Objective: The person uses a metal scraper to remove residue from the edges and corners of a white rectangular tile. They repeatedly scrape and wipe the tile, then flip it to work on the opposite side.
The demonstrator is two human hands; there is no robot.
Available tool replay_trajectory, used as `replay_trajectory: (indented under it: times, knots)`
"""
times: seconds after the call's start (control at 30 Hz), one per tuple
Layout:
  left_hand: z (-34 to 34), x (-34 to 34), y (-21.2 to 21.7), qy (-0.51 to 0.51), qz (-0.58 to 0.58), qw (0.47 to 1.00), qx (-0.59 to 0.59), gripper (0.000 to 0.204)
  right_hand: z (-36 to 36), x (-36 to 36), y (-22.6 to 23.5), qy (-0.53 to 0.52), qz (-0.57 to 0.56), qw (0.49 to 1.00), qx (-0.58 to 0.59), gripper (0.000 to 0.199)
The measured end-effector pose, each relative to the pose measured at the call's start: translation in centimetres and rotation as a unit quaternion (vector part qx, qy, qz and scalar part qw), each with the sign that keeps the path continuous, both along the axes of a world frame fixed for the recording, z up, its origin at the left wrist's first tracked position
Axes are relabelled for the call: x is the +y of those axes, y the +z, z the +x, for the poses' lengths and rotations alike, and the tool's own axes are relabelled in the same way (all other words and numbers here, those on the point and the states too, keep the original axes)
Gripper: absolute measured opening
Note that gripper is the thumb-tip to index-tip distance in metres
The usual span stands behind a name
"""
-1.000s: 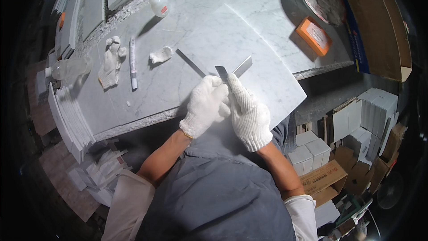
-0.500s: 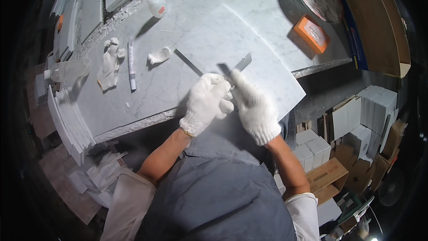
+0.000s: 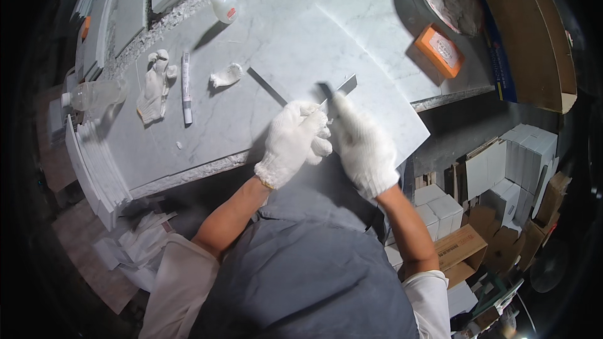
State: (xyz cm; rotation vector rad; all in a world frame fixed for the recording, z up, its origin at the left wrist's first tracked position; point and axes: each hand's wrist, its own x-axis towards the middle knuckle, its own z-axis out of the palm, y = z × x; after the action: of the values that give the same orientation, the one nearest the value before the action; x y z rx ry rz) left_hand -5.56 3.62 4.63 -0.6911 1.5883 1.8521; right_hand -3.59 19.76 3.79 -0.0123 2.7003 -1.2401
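Note:
Both my hands wear white knit gloves and work close together over the near edge of a pale marble slab (image 3: 377, 110). My left hand (image 3: 294, 138) is closed, its fingers pinching a narrow, flat grey strip with a slanted end (image 3: 347, 86). Beside it, my right hand (image 3: 364, 147) is closed round a small dark tool (image 3: 326, 90), blurred by motion, which crosses in front of the strip. How the tool meets the strip is hidden by the fingers. Another narrow dark strip (image 3: 267, 85) runs from my left hand toward the upper left; whether it is a piece or a shadow I cannot tell.
On the marble table (image 3: 207, 135) lie a spare glove (image 3: 154, 86), a white marker-like tube (image 3: 186, 88), a crumpled white scrap (image 3: 227, 75), a small squeeze bottle (image 3: 223, 9) and an orange box (image 3: 440, 50). A clear bottle (image 3: 97, 95) lies left; cartons (image 3: 463, 248) stand lower right.
My right hand and its dark tool have shifted slightly to the right. The grey strip's end moves a little right too; my left hand stays closed in nearly the same spot.

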Motion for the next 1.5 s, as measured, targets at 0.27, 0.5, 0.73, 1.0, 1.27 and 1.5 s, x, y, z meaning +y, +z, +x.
replay_trajectory:
  times: [0.27,0.5,0.73,1.0,1.27,1.5]
  knots:
    - [0.1,-0.1,-0.3,-0.012,-0.019,1.0,0.019,0.031,-0.4,-0.1,1.8,-0.009,-0.04,0.997,-0.068,0.052]
    - [0.1,0.3,-0.4,0.005,-0.013,1.0,0.012,0.033,-1.2,0.9,2.5,0.009,0.039,0.996,-0.077,0.043]
    - [-0.1,0.0,-0.3,0.004,0.0,1.0,0.007,0.031,-0.5,0.4,1.3,-0.056,0.02,0.996,-0.067,0.041]
    - [-0.1,0.1,-0.2,0.012,0.021,1.0,0.002,0.026,0.0,0.3,0.3,-0.065,-0.016,0.998,-0.013,0.044]
    - [-0.1,0.1,0.3,0.001,0.006,1.0,0.022,0.028,0.0,0.2,0.8,-0.066,-0.012,0.997,-0.046,0.045]
    - [0.5,-1.4,-2.0,-0.166,-0.346,0.77,0.51,0.033,1.4,2.5,-0.7,-0.19,-0.271,0.944,0.012,0.051]
